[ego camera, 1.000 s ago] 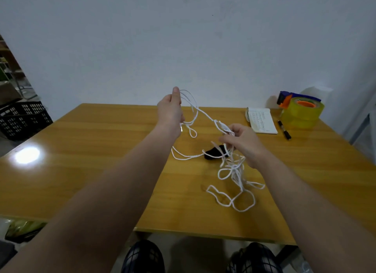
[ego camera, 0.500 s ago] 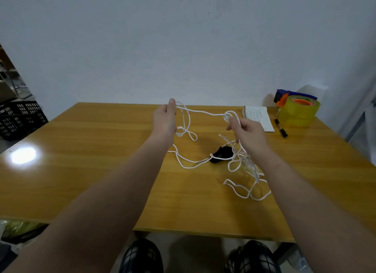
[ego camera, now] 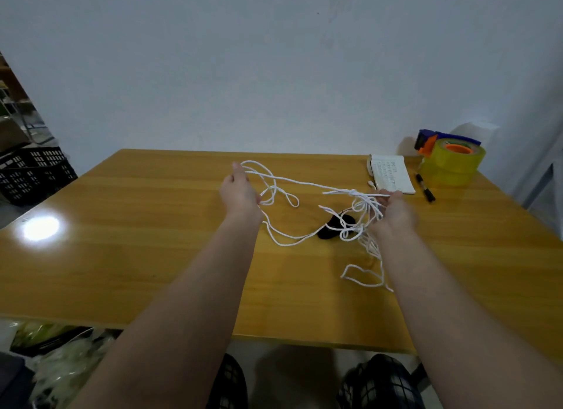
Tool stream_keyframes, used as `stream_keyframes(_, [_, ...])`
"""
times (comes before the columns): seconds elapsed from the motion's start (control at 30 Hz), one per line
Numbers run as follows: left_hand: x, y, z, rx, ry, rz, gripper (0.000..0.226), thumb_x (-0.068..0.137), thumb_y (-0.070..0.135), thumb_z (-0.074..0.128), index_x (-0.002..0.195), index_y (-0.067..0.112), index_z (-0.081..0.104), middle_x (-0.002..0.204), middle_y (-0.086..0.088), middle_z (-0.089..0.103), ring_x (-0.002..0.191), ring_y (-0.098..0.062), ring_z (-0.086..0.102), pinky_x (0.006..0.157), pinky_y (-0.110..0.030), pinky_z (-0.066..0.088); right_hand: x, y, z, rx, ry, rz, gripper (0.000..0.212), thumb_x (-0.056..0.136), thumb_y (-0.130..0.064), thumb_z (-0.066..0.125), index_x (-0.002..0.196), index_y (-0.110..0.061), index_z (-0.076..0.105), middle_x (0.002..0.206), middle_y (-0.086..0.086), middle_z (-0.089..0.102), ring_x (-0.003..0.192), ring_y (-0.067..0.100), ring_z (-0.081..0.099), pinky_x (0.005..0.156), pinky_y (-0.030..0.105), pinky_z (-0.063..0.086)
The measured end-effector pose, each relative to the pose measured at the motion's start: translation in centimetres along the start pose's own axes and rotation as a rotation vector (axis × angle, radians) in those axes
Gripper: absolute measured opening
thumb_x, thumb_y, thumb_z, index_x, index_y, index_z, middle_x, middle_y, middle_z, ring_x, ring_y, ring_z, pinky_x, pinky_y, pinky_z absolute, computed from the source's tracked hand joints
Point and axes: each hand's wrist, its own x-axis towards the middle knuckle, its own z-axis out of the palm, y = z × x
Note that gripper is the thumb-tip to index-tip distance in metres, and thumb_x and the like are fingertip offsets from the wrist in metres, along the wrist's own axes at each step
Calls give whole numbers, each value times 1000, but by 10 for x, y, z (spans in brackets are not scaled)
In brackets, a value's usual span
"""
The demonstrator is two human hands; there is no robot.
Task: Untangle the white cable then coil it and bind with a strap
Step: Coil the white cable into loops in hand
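We have both hands raised over the middle of the table (ego camera: 152, 225), with the white cable (ego camera: 304, 183) strung between them.

- Left hand (ego camera: 240, 192): fingers closed around a few loose loops, and one strand hooked over the top of the raised fingertips. Held high, we judge, so the slack hangs free and the crossings can be read.
- Right hand (ego camera: 396, 210): out toward the right edge. It is motion-blurred, so we cannot be sure of the finger positions. It appears to pinch a bunch of strands just beside the knot (ego camera: 353, 192).
- One strand runs nearly straight from the left hand to the knot. The spread of the hands puts tension on it, likely to show which loop has to pass through.
- The rest of the cable hangs below the right hand. It lies on the table in open loops that trail toward the near edge.
- The black strap (ego camera: 335, 225) lies on the table between the hands, under the hanging strands. It is untouched and within easy reach for the binding step.
- At the far right corner: tape dispenser (ego camera: 451, 161), notebook (ego camera: 391, 174), marker (ego camera: 425, 192). All are well apart from the work.

We judge the untangling to be midway and the coiling not yet begun. Pulling harder could cinch the knot, so the next move calls for easing slack into it.
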Motion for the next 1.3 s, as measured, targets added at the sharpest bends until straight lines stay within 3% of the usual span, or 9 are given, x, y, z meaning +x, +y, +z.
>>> stream_keyframes(0.17, [2,3,-3,4,-127,65,40,99,38,42,66,16,42,49,6,31,30,-5,25,39,-18,24,-2,0,-3,-581,-55,-224,24,98,-18,41,104,-6,61,80,9,64,60,18,57,54,28,46])
stream_keyframes(0.3, [-4,9,0,101,-447,72,36,100,34,41,68,17,39,41,12,26,32,-3,20,34,-13,18,-7,-4,-3,-1369,-387,-605,37,95,-37,45,131,-28,49,133,6,47,119,23,49,99,43,41])
stream_keyframes(0.4, [-15,6,7,144,-557,58,37,101,35,37,70,15,38,39,12,24,32,-3,19,32,-12,18,-37,-1,12,-1228,-729,-648,48,91,-46,51,133,-24,49,122,-2,56,114,7,49,97,27,38])
stream_keyframes(0.5, [-24,8,13,166,-620,40,38,101,36,35,71,15,39,41,11,24,33,-4,17,33,-12,18,-50,5,20,-1233,-909,-571,40,90,-31,60,127,-20,51,77,4,62,61,-5,54,60,12,40])
stream_keyframes(0.63, [-26,12,10,260,-748,-7,42,100,47,33,72,16,42,44,10,23,36,-5,16,36,-14,15,-44,-2,26,-1165,-734,-777,19,95,-24,52,84,-18,66,67,-14,56,60,-7,50,60,13,37])
stream_keyframes(0.83, [-37,11,16,312,-851,-25,40,99,43,40,66,20,37,52,7,20,41,-7,14,37,-17,15,-57,-9,36,-968,-739,-380,32,96,-40,43,106,-20,65,93,-4,70,79,9,61,52,23,37])
stream_keyframes(1.0, [-36,14,24,100,-776,-119,38,100,37,40,68,16,38,56,3,31,41,-9,26,39,-19,27,-61,4,36,-1054,-736,-591,34,98,-41,40,84,-14,55,62,2,55,52,7,50,47,20,37])
stream_keyframes(1.2, [-45,12,26,-77,-783,-334,41,96,42,46,67,13,49,45,3,40,42,-12,44,60,-27,54,-59,11,41,-817,-563,-627,39,98,-36,41,66,-13,43,60,5,36,55,17,36,52,29,32])
stream_keyframes(1.3, [-47,6,25,-160,-750,-441,49,95,46,46,57,15,42,43,4,33,36,-10,36,46,-21,49,-58,14,42,-756,-541,-610,42,98,-35,43,61,-15,40,56,3,35,51,14,33,49,26,30])
